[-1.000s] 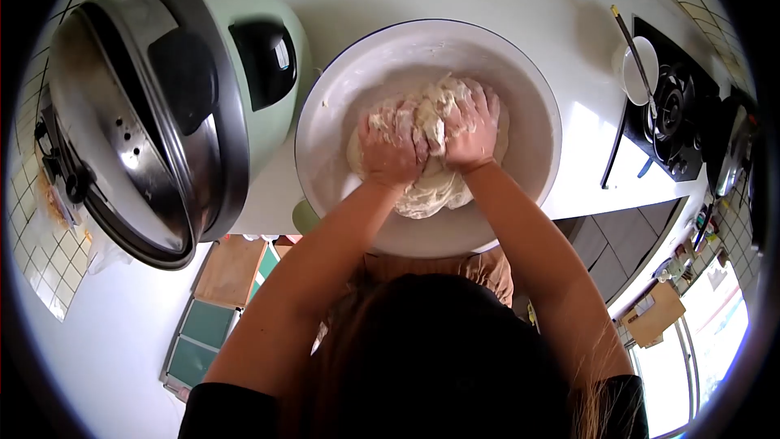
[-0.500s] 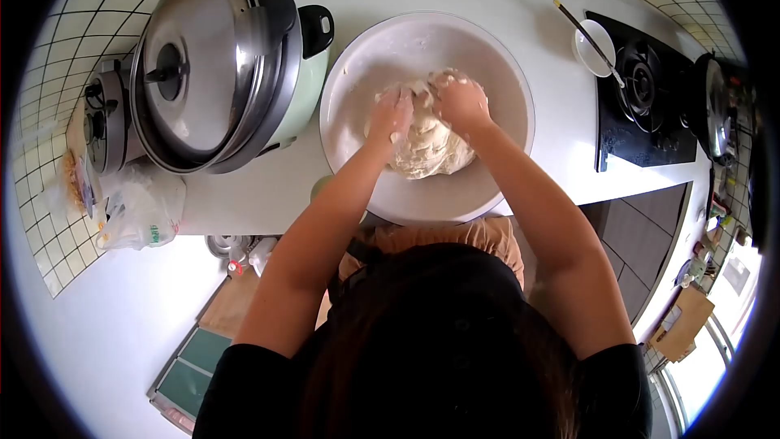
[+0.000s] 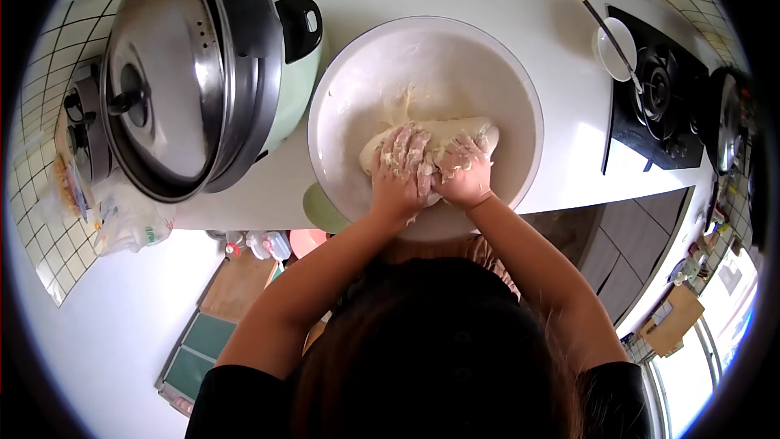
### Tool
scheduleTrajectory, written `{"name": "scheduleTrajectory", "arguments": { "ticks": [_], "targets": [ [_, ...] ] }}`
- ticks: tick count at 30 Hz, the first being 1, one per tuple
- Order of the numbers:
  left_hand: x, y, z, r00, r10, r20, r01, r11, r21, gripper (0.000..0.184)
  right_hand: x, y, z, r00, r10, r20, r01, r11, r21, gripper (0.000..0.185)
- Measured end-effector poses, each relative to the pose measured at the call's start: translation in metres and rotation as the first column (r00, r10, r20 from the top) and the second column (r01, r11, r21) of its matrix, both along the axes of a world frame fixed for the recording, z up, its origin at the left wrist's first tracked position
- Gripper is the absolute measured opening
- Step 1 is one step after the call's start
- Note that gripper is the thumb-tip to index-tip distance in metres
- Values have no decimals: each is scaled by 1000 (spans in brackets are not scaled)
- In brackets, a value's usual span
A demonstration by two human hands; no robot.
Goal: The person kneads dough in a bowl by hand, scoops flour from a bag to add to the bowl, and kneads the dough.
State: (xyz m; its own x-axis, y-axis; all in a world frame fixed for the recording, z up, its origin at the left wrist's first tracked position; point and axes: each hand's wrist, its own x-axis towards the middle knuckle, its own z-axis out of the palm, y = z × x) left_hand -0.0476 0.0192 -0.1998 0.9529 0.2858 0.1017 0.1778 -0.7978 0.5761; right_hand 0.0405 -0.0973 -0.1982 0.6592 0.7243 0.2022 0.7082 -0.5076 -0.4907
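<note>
Pressing into the near side of the dough point(image 3: 445, 132), the two hands work side by side in the bowl point(image 3: 455, 65). Half a second earlier they are at its far edge, with most of it on the body's side; now it lies as a wide roll beyond and around them, in the nearer half of the bowl. That suggests a fold toward the body has given way to a press, and the mass seems to be coming together, though its surface is hidden under the palms. The left hand point(image 3: 396, 183) rests with fingers slightly spread and smeared; the right hand point(image 3: 466, 179) has its fingers bent over the dough, and whether they pinch any I cannot tell. Thin strands point(image 3: 404, 103) cling to the bowl just beyond the roll
</note>
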Motion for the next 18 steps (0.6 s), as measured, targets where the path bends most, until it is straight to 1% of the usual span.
{"name": "scheduleTrajectory", "arguments": {
  "ticks": [1, 4, 5, 6, 7, 8, 10, 11, 14, 15, 17, 18],
  "targets": [
    [5, 1, -16, 1000, 3, 30, -4, 998, 56, 41, 8, 2, -11, 999, 33, 13, -32, 999, -26, 11],
    [31, 16, -49, 993, 19, -113, 7, 975, 224, 41, 53, 26, -44, 991, 24, 135, -20, 999, -31, 12],
    [41, 20, -60, 987, 90, -131, -60, 974, 217, 42, 73, 41, -51, 989, 27, 143, -24, 999, -24, 13],
    [56, 30, -57, 986, 140, -95, -121, 975, 185, 41, 89, 53, -53, 988, 27, 151, -25, 1000, -17, 14],
    [70, 37, -52, 980, 159, -121, -142, 980, 138, 40, 97, 61, -57, 998, 30, 50, -27, 998, -54, 16],
    [82, 44, -50, 974, 179, -138, -167, 981, 95, 39, 103, 68, -61, 998, 13, 58, -11, 1000, -29, 13],
    [98, 52, -56, 960, 183, -210, -147, 974, 175, 39, 118, 79, -60, 995, -13, 97, 11, 1000, 28, 8],
    [106, 56, -57, 953, 188, -237, -137, 967, 216, 40, 125, 80, -65, 990, -10, 142, 8, 1000, 12, 10],
    [127, 65, -45, 938, 241, -248, -210, 967, 147, 39, 139, 91, -60, 992, 5, 125, 12, 990, -138, 11],
    [131, 67, -51, 951, 275, -138, -241, 945, 221, 38, 141, 93, -53, 994, -5, 105, 21, 989, -147, 13],
    [136, 73, -50, 934, 231, -273, -229, 973, 41, 40, 145, 95, -45, 995, -82, -54, 58, 933, -354, 15],
    [137, 75, -48, 919, 193, -344, -225, 973, -54, 42, 143, 97, -30, 982, -136, -134, 61, 887, -458, 17]
  ]
}}
